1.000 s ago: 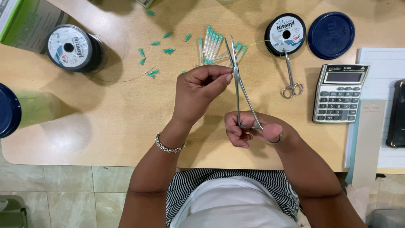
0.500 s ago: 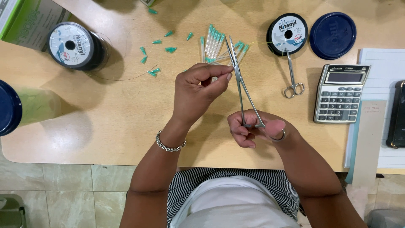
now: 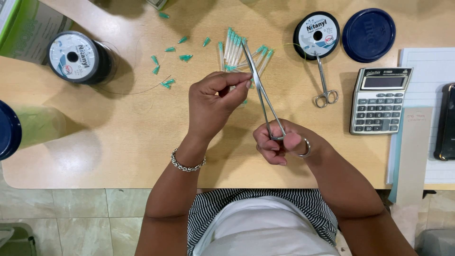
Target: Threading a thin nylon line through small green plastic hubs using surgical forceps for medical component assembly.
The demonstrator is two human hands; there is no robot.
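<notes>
Right hand (image 3: 279,144): closed around the ring handles of the forceps (image 3: 259,90), a ring on one finger; the steel shafts slant up and left over the table (image 3: 118,137).
Left hand (image 3: 213,102): thumb and forefinger pinched together just beside the forceps' shaft; whatever sits in the pinch is too small to make out. A chain bracelet (image 3: 187,163) circles the wrist.
Forceps tip: above the needles (image 3: 234,52), a loose bundle of pale tubes with teal ends; I cannot tell whether the tip touches them or whether the jaws are closed.
Teal caps (image 3: 166,59): scattered left of the bundle, apart from each other.
Left spool (image 3: 76,57): round, black, with a white printed face and red mark; a fine line trails from it across the table.
Right spool (image 3: 316,34): same kind, near the top edge, beside a dark blue lid (image 3: 368,34).
Scissors (image 3: 324,80): small, steel, lying below the right spool.
Calculator (image 3: 379,99): grey, right of the scissors.
Green box (image 3: 23,28): top left corner, cut off.
Blue-lidded jar (image 3: 14,130): left edge, half out of view.
Paper (image 3: 429,71): white lined sheet at the right edge, with a dark object on it that is cut off.
</notes>
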